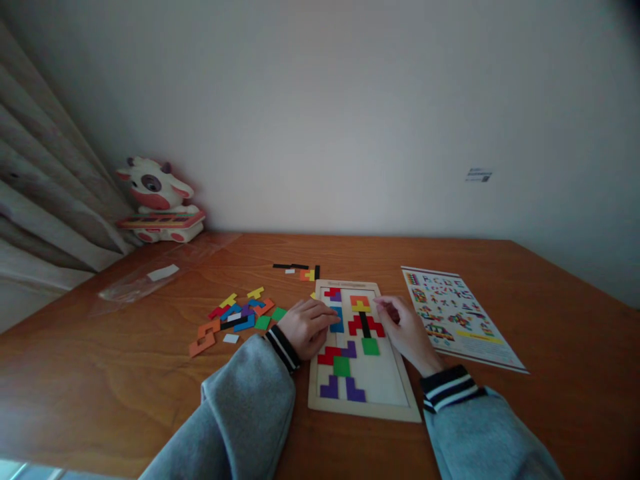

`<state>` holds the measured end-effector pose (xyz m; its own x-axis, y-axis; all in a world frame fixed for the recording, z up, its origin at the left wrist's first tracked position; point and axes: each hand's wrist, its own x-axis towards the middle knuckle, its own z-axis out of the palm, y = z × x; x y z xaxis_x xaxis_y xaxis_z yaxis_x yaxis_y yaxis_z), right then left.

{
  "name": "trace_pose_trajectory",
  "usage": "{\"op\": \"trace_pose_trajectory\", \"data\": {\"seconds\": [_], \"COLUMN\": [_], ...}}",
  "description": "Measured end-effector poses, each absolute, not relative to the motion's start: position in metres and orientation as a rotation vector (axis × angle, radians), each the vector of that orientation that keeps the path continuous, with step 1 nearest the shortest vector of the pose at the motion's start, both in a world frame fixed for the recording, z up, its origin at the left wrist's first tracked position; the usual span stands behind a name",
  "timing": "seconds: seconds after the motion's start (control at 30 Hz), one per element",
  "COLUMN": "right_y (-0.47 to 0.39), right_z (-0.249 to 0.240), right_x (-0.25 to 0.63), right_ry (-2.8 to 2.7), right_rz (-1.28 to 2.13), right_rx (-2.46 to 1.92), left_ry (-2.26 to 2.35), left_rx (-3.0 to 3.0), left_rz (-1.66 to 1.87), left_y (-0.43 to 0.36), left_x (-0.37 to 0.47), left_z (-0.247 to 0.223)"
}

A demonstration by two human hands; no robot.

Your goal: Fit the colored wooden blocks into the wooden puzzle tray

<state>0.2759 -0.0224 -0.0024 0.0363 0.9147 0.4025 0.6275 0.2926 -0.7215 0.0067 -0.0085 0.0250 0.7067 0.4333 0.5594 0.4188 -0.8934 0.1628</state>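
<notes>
My left hand (309, 328) reaches over the left edge of a wooden puzzle tray (365, 415), its bent fingers closed together on a blue puzzle piece (339, 325). Over the tray's right edge hovers my right hand (407, 330), its thumb and curled fingers slightly apart with no piece visible in them. Near those fingertips lie an orange piece (359, 300), a yellow piece (361, 307) and a red piece (379, 328). A black bar (365, 326) leads down to a green square (371, 347). Lower left, another figure has a green square (341, 367) and purple pieces (355, 392).
A heap of coloured pieces (244, 320) lies left of the tray, with black bars (291, 267) behind it. A printed pattern sheet (457, 313) lies at the right. A clear plastic bag (135, 283) and a cow toy keyboard (163, 217) are at the far left.
</notes>
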Motion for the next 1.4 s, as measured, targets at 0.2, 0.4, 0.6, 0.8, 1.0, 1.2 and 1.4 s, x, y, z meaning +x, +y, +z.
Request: {"op": "trace_pose_trajectory", "data": {"seconds": [0.2,0.4,0.6,0.8,1.0,1.2,1.4], "right_y": [-0.027,-0.030,-0.039,-0.043,-0.045,-0.046,-0.048], "right_z": [-0.001,-0.008,-0.014,-0.008,0.004,0.009,0.011], "right_x": [0.279,0.281,0.279,0.279,0.276,0.271,0.266], "right_ry": [-1.809,-1.918,-1.972,-1.957,-1.981,-1.991,-2.072], "right_rz": [0.323,0.217,0.094,0.135,0.107,0.155,0.185], "right_rx": [-1.414,-1.519,-1.498,-1.455,-1.316,-1.264,-1.208], "left_ry": [0.765,1.026,1.081,0.933,0.698,0.642,0.622], "left_rx": [2.906,2.882,2.864,2.875,2.833,2.815,2.819], "left_rz": [0.906,0.851,0.802,0.869,0.881,0.907,0.852], "left_y": [-0.015,-0.013,-0.011,-0.013,-0.026,-0.034,-0.036], "left_x": [-0.003,-0.011,-0.014,-0.015,-0.020,-0.016,-0.009], "left_z": [0.028,0.020,0.019,0.023,0.030,0.030,0.029]}}
